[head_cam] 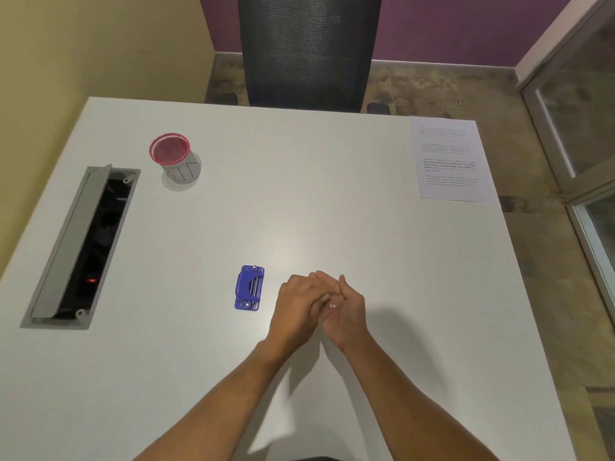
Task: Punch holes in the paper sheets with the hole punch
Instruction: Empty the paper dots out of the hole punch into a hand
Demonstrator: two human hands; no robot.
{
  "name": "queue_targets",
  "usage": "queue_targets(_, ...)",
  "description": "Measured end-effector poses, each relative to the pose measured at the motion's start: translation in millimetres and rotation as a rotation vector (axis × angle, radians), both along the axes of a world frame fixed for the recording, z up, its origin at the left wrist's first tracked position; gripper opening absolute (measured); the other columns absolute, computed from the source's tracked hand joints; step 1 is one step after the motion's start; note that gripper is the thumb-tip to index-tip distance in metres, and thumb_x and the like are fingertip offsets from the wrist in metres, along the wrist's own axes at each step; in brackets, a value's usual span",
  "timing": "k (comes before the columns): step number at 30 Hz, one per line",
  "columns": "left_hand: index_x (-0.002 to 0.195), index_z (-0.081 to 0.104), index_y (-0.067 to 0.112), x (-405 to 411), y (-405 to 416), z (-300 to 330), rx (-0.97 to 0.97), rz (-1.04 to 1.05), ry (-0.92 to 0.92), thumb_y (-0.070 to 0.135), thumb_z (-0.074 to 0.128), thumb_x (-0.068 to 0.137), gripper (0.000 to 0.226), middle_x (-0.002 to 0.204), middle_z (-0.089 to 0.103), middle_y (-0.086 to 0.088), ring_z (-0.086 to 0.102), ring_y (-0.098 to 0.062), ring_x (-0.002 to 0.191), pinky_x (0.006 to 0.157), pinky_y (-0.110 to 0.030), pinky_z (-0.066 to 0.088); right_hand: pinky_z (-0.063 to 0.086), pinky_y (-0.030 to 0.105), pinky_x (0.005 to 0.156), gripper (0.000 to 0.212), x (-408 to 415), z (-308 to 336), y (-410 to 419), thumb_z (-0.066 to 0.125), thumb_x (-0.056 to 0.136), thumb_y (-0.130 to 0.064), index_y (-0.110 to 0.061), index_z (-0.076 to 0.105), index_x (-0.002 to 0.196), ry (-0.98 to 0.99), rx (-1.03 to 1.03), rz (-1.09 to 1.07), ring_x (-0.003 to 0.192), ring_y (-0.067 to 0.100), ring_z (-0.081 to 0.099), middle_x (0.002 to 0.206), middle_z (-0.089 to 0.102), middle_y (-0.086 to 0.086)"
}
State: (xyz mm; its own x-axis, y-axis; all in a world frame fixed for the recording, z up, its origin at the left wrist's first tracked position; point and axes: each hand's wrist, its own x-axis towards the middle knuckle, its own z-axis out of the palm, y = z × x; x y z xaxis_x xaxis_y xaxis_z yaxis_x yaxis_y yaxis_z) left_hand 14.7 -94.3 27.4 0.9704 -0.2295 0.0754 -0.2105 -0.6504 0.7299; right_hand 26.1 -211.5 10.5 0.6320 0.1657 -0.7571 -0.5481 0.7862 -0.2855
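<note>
Hole punch (249, 287) — blue, flat on table (299, 194); left hand (296, 304) and right hand (346, 307) cupped together, grip unclear

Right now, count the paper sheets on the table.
1 visible: a printed sheet at the table's far right corner; more could lie stacked beneath it, unseen.

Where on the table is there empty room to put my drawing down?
Most of the table is bare. The biggest free patch lies between the red mesh cup and the printed sheet. Another lies between the cable box and the blue hole punch. It is crowded only where the left hand and right hand meet.
</note>
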Motion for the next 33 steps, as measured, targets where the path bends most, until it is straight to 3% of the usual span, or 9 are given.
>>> queue_targets(2, 0.096, 0.074, 0.024, -1.4, 6.6, 2.4, -0.054, 0.079, 0.017, 0.019, 0.051, 0.091, 0.024, 0.097, 0.071, 0.008, 0.057, -0.021, 0.093, 0.083, -0.036, 0.044, 0.058, 0.026, 0.058, 0.048, -2.7, 1.2, 2.3, 0.035, 0.105, -0.032, 0.007, 0.060, 0.114, 0.002, 0.030, -0.027, 0.079, 0.022, 0.074, 0.109, 0.070, 0.022)
queue_targets(8, 0.097, 0.073, 0.018, -2.4, 36.1, 3.6, -0.172, 0.472, 0.100, 0.013, 0.060, 0.094, 0.015, 0.096, 0.068, 0.008, 0.056, -0.015, 0.099, 0.090, -0.030, 0.045, 0.053, 0.044, 0.087, 0.046, -6.8, 2.3, 5.9, 0.043, 0.102, -0.029, 0.012, 0.060, 0.116, -0.032, 0.036, -0.034, 0.108, 0.038, 0.067, 0.117, 0.067, 0.028)
queue_targets(11, 0.092, 0.073, 0.015, 3.2, 59.2, 2.0, -0.179, 0.595, 0.168, 0.012, 0.059, 0.092, 0.014, 0.094, 0.067, 0.005, 0.057, -0.020, 0.095, 0.087, -0.036, 0.047, 0.055, 0.045, 0.087, 0.047, -2.2, 5.5, 8.6, 0.045, 0.102, -0.029, 0.012, 0.059, 0.117, -0.058, 0.038, -0.034, 0.108, 0.039, 0.067, 0.118, 0.067, 0.028)
queue_targets(15, 0.099, 0.067, 0.022, 10.4, 92.4, -10.3, -0.160, 0.754, 0.328, 0.018, 0.062, 0.090, 0.011, 0.113, 0.066, -0.005, 0.059, -0.026, 0.102, 0.087, -0.038, 0.048, 0.060, 0.043, 0.079, 0.046, 1.8, 8.3, 17.5, 0.045, 0.101, -0.030, 0.011, 0.061, 0.116, -0.078, 0.053, -0.035, 0.104, 0.037, 0.069, 0.117, 0.068, 0.027)
queue_targets(18, 0.121, 0.060, 0.011, 16.7, 113.8, -26.3, -0.104, 0.752, 0.479, 0.021, 0.063, 0.090, 0.033, 0.120, 0.062, -0.009, 0.058, -0.026, 0.106, 0.089, -0.037, 0.046, 0.061, 0.042, 0.076, 0.046, 4.7, 8.3, 29.4, 0.045, 0.102, -0.029, 0.012, 0.061, 0.114, -0.088, 0.051, -0.043, 0.102, 0.037, 0.070, 0.114, 0.069, 0.028)
queue_targets(21, 0.124, 0.056, 0.009, 20.7, 123.3, -35.7, -0.165, 0.714, 0.603, 0.022, 0.065, 0.090, 0.038, 0.100, 0.061, -0.001, 0.055, -0.019, 0.090, 0.079, -0.027, 0.039, 0.060, 0.044, 0.078, 0.046, 11.1, 7.2, 42.3, 0.043, 0.102, -0.029, 0.012, 0.061, 0.113, -0.081, 0.035, -0.036, 0.101, 0.038, 0.070, 0.111, 0.070, 0.028)
queue_targets(23, 0.118, 0.058, 0.010, 21.7, 125.4, -39.0, -0.185, 0.677, 0.647, 0.020, 0.066, 0.089, 0.032, 0.087, 0.060, 0.005, 0.056, -0.018, 0.084, 0.076, -0.025, 0.038, 0.057, 0.044, 0.082, 0.046, 15.9, 6.4, 51.6, 0.043, 0.102, -0.029, 0.012, 0.060, 0.114, -0.078, 0.017, -0.029, 0.101, 0.038, 0.070, 0.111, 0.070, 0.028)
queue_targets(29, 0.087, 0.065, 0.012, 22.5, 132.8, -47.9, -0.315, 0.654, 0.729, 0.008, 0.065, 0.085, 0.005, 0.079, 0.069, -0.005, 0.065, -0.021, 0.074, 0.074, -0.031, 0.053, 0.055, 0.043, 0.084, 0.045, 33.5, 0.5, 77.2, 0.041, 0.103, -0.028, 0.011, 0.061, 0.113, -0.065, -0.006, -0.007, 0.099, 0.036, 0.071, 0.111, 0.070, 0.027)
queue_targets(33, 0.083, 0.065, 0.001, 24.2, 147.5, -52.0, -0.470, 0.588, 0.804, -0.001, 0.061, 0.084, 0.005, 0.064, 0.064, -0.004, 0.059, -0.007, 0.049, 0.051, -0.020, 0.049, 0.061, 0.041, 0.080, 0.045, 44.9, -1.6, 90.9, 0.041, 0.103, -0.028, 0.011, 0.060, 0.115, -0.094, -0.007, 0.022, 0.104, 0.035, 0.070, 0.114, 0.069, 0.026)
